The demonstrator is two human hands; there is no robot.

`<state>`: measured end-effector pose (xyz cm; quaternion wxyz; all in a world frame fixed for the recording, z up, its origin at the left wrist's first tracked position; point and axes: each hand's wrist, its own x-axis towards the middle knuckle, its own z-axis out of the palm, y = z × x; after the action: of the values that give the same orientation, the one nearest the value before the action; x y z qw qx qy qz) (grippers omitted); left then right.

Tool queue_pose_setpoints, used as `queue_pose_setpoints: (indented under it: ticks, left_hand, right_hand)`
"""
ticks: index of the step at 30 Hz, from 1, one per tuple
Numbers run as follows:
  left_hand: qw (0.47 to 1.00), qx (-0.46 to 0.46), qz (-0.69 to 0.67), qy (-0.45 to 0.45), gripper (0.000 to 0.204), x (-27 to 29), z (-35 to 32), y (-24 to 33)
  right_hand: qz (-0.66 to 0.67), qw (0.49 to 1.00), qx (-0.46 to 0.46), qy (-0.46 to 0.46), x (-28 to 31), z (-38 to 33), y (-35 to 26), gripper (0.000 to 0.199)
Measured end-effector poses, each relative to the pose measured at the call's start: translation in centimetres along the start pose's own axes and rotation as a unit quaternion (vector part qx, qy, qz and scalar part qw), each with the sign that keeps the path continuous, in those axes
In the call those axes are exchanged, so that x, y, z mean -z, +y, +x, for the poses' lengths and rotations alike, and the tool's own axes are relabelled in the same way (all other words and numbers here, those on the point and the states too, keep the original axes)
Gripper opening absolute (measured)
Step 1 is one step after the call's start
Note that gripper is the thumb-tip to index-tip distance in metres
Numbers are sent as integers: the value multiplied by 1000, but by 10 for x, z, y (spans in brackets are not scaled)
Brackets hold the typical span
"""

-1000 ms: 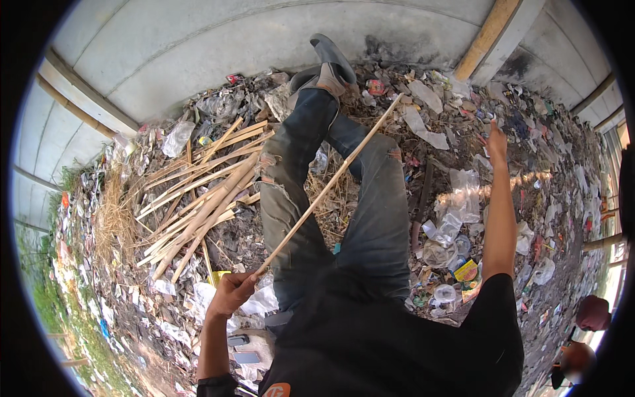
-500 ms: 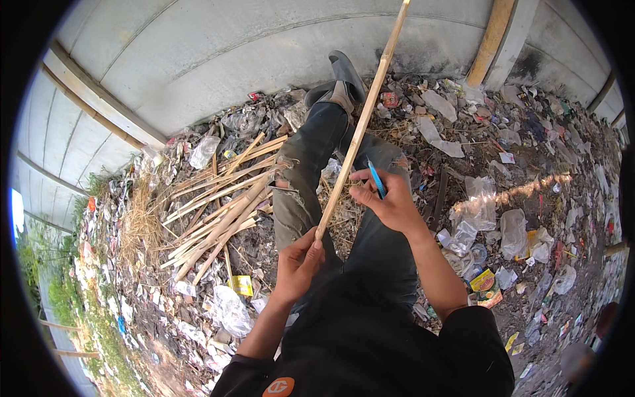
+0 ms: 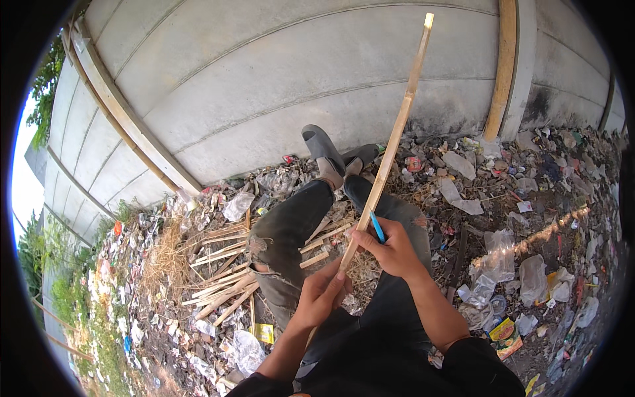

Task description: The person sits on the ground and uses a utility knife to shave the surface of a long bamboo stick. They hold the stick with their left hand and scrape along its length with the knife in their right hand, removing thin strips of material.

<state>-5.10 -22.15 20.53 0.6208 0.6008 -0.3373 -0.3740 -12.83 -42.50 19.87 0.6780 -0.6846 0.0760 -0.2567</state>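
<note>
Evidently the left hand [image 3: 320, 295] pinched a long, flat, pale bamboo strip [image 3: 391, 145]; bracing it firmly probably helped the right hand [image 3: 393, 250], which gripped a slim blue tool [image 3: 377, 227].

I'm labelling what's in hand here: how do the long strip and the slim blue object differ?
Colour: the long strip is pale tan; the slim blue object is bright blue.
Length: the strip extends far beyond the right hand, while only a short part of the blue object shows.
Lean: in the picture, the strip's upper end tilts right; the blue object's tilts left.
Both are narrow.
</note>
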Motion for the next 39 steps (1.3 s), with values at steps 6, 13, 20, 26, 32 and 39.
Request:
queue_pose_setpoints:
  ticks: [6, 13, 20, 26, 32, 39]
  left_hand:
    - [996, -37, 16, 77, 47, 19, -2, 6]
    - [985, -61, 20, 158, 41, 33, -13, -21]
    - [983, -25, 47, 174, 43, 69, -26, -17]
    - [986, -10, -80, 145, 41, 79, -95, -33]
    - [978, 31, -137, 153, 42, 102, -116, -52]
    - [959, 9, -216, 183, 48, 122, -53, -12]
  right_hand:
    - [-252, 964, 58, -61, -14, -7, -18, 46]
    - [-427, 882, 88, -180, -49, -6, -1, 58]
    - [-534, 800, 215, -170, -71, 27, -3, 58]
    - [-533, 823, 64, 189, 48, 172, -37, 70]
    - [-532, 789, 34, 304, 206, 228, -104, 76]
    - [-524, 843, 116, -22, 3, 215, -125, 61]
